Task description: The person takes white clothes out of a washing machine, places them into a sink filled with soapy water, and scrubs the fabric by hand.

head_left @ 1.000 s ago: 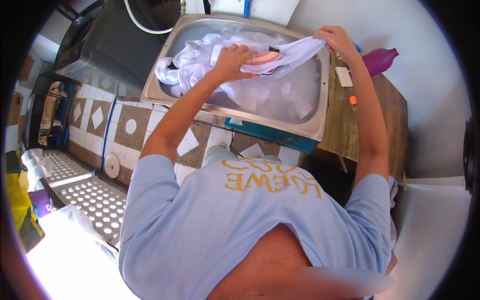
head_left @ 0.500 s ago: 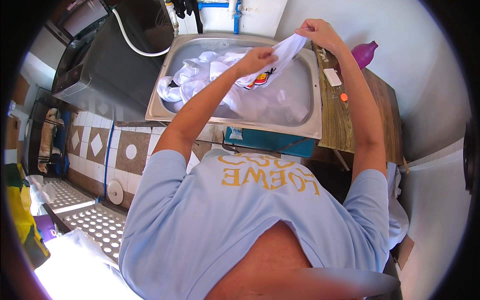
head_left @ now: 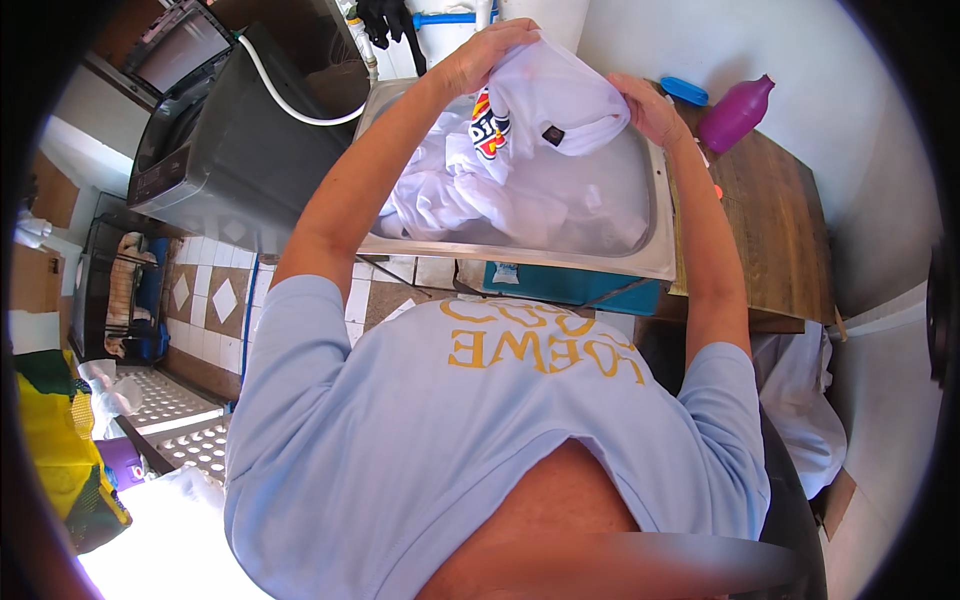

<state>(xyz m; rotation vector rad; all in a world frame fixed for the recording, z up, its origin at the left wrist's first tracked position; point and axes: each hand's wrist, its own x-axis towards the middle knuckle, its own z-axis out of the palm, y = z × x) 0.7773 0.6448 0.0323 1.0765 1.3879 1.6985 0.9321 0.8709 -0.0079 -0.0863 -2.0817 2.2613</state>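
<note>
A wet white garment (head_left: 560,85), likely a shirt, hangs spread between my hands above a metal sink basin (head_left: 530,255). It bears a red, yellow and black printed patch and a small black label. At its far upper left, my left hand (head_left: 485,58) is closed on the cloth. My right hand (head_left: 655,115) pinches its right edge, over the basin's right rim. More white laundry (head_left: 445,185) lies bunched in the cloudy water at the basin's left. The lower part of the held garment overlaps that pile, so where it ends cannot be made out.
Left of the basin stands a dark grey washing machine (head_left: 215,165) with a white hose (head_left: 285,113). A wooden table (head_left: 775,220) to the right carries a purple bottle (head_left: 737,115) and a blue oval dish (head_left: 685,91). A teal container (head_left: 630,300) sits beneath the basin.
The garment went from a narrow stretched strip to a wide spread sheet. My left hand moved up and away; my right hand came lower. The view shifted slightly.
</note>
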